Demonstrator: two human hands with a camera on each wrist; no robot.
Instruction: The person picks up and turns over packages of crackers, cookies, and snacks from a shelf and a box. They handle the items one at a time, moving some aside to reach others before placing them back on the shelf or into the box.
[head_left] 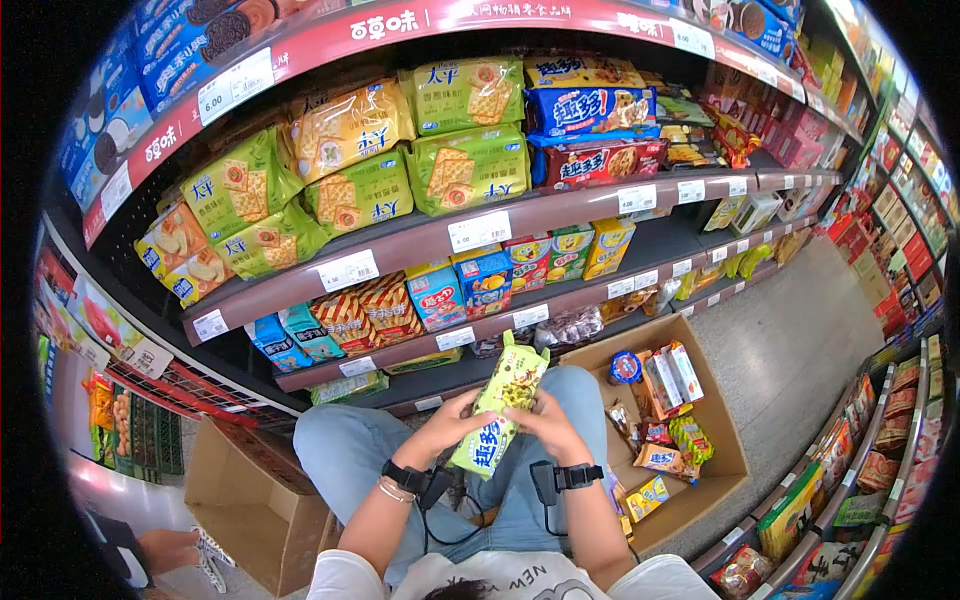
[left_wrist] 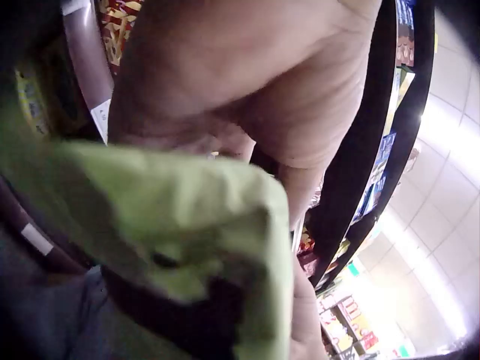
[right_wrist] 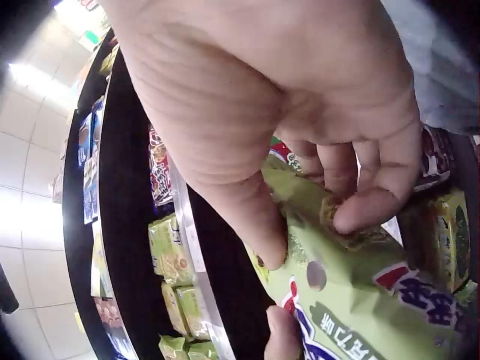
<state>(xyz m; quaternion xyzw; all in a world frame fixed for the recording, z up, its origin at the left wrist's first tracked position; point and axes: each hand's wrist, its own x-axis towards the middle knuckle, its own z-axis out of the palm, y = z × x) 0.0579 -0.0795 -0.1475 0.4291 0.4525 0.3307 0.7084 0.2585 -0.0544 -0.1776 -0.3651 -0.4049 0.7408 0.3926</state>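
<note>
A light green snack package with blue lettering is held tilted above the person's lap. The left hand grips its left side, and the right hand grips its right side. The left wrist view shows the blurred green package close up beneath the left hand. In the right wrist view, the thumb and fingers of the right hand pinch the package, while a fingertip of the left hand touches its lower edge.
An open cardboard box with several snacks stands at the right. Another cardboard box lies at the left. Shelves of green cracker packs and small boxes rise in front. Another person's leg and shoe show at lower left.
</note>
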